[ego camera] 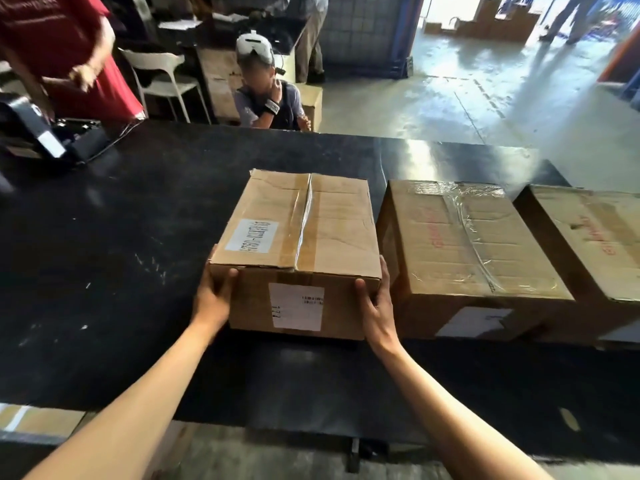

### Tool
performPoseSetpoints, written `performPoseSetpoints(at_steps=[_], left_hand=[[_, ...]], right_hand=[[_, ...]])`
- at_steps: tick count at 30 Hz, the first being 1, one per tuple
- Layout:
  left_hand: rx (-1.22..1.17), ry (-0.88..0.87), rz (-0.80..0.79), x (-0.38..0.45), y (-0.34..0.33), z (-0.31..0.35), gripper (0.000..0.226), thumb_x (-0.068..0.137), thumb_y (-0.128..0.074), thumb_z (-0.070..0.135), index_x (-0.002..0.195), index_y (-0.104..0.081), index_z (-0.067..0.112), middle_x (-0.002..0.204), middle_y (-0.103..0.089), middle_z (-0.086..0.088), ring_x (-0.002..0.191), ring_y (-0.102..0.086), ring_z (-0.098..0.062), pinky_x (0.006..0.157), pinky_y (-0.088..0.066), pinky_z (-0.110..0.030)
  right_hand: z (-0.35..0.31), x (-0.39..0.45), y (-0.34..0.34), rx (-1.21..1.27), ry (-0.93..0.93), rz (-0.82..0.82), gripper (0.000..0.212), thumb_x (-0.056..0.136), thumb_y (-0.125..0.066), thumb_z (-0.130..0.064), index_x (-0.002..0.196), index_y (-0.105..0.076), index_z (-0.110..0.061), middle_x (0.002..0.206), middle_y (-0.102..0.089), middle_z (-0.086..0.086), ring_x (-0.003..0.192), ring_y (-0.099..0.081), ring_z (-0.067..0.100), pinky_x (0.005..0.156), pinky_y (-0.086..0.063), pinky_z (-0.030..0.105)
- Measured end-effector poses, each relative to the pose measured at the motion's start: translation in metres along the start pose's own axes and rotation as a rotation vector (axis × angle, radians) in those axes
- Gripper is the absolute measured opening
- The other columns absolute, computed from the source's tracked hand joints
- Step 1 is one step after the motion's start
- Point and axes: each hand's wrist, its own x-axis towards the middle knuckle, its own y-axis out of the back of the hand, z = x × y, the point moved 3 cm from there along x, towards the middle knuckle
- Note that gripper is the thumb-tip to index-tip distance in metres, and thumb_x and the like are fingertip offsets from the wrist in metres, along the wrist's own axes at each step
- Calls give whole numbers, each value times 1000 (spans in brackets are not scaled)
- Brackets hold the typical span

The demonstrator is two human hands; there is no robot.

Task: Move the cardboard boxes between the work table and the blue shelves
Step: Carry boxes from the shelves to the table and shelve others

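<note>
Taped cardboard box (301, 230) sits on black worktop (121, 237), long axis running away from the person, labelled end face toward them. Flaps sealed; contents not visible. Left hand (214, 292) grips its near-left corner, thumb on the front face; right hand (377, 303) grips the near-right corner likewise. Second box (464, 244) just beside, right; third box (595, 237) beyond it.

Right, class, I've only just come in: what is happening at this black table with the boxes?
A person grips the leftmost cardboard box at its near corners, left hand on one side, right hand on the other. It sits on the black work table, beside two more taped boxes to its right. Another person wearing a headset sits behind the table.
</note>
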Motion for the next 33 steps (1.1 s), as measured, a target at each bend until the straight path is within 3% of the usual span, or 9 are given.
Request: performPoseSetpoints(at_steps=[3, 5, 10, 14, 17, 20, 26, 30, 33], left_hand=[[57, 99, -23, 0, -7, -19, 70, 85, -59, 60, 145, -42, 29, 136, -58, -2, 126, -54, -22, 95, -42, -28], [133, 145, -9, -3, -13, -30, 62, 91, -58, 52, 145, -43, 26, 134, -59, -6, 124, -55, -27, 92, -40, -28], [138, 178, 10, -7, -17, -31, 59, 93, -58, 48, 144, -44, 22, 133, -60, -9, 123, -55, -27, 92, -39, -27], [122, 212, 17, -13, -13, -30, 63, 84, -57, 65, 134, -52, 28, 127, -64, -7, 118, -59, -29, 97, -46, -36], [104, 217, 1, -24, -11, -25, 77, 70, -55, 79, 133, -51, 34, 125, -64, -3, 115, -59, -27, 99, -49, -48], [130, 229, 12, -31, 0, -20, 75, 82, -56, 69, 146, -39, 33, 140, -54, -3, 127, -51, -26, 105, -44, -46], [113, 250, 152, -51, 60, 0, 65, 94, -57, 48, 151, -30, 35, 137, -57, 3, 125, -52, -22, 106, -43, -48], [143, 223, 381, -92, 127, 17, 60, 94, -60, 40, 148, -38, 28, 131, -62, -1, 120, -54, -18, 99, -37, -30], [177, 233, 559, -138, 176, 29, 56, 95, -59, 34, 147, -41, 23, 130, -63, -7, 116, -57, -20, 98, -39, -31]], right_hand=[[16, -2, 5, -52, -47, -56, 89, 88, -57, -64, 159, -12, -37, 159, -31, -14, 137, -33, -12, 123, -27, 38], [25, -2, 8, -72, -84, -80, 81, 95, -55, -52, 159, -9, -32, 161, -30, -10, 143, -32, -2, 124, -24, 42], [28, 1, 11, -57, -101, -89, 76, 99, -52, -35, 159, -8, -22, 162, -29, 1, 148, -29, 13, 124, -24, 44], [23, -2, 9, -73, -60, -105, 75, 103, -53, -22, 158, -3, -21, 162, -23, 0, 150, -24, 12, 126, -19, 40], [7, -5, 5, -330, 154, -51, 82, 100, -59, -31, 160, -4, -23, 167, -6, 0, 154, -4, 10, 126, -9, 36], [-22, -7, -13, -585, 402, -48, 76, 97, -51, -52, 159, -14, -28, 168, -7, 2, 155, -3, 16, 125, -6, 43], [-76, -6, -86, -587, 571, -342, 52, 100, -49, -43, 149, -41, -28, 161, -24, 7, 150, -16, 19, 123, -9, 53], [-114, -22, -154, -483, 618, -593, 46, 100, -55, -39, 144, -48, -27, 155, -32, 7, 144, -29, 20, 119, -22, 53], [-141, -47, -197, -431, 687, -796, 35, 100, -58, -35, 133, -60, -27, 150, -40, 5, 137, -42, 20, 115, -28, 52]])
